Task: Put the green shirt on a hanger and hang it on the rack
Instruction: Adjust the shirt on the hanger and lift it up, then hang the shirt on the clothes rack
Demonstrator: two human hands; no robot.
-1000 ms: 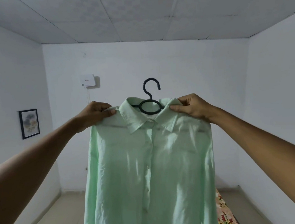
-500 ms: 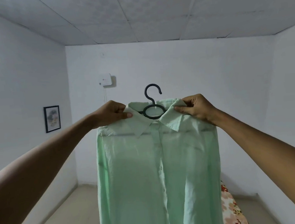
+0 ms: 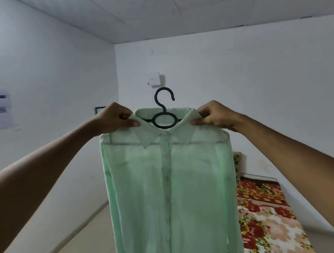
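Left hand [image 3: 114,119] and right hand [image 3: 214,114] each pinch the pale green cotton shirt [image 3: 170,186] by its collar, at nine and three o'clock of the black plastic hanger [image 3: 164,114]; keep it level.

White walls [image 3: 238,79], panelled ceiling [image 3: 192,7], beige floor [image 3: 87,240]; floral bedspread [image 3: 267,218] below the right hand; small white wall box [image 3: 155,79] above both hands.

Pale green shirt [image 3: 170,186], black hanger [image 3: 163,114], red-floral bedspread [image 3: 264,214]
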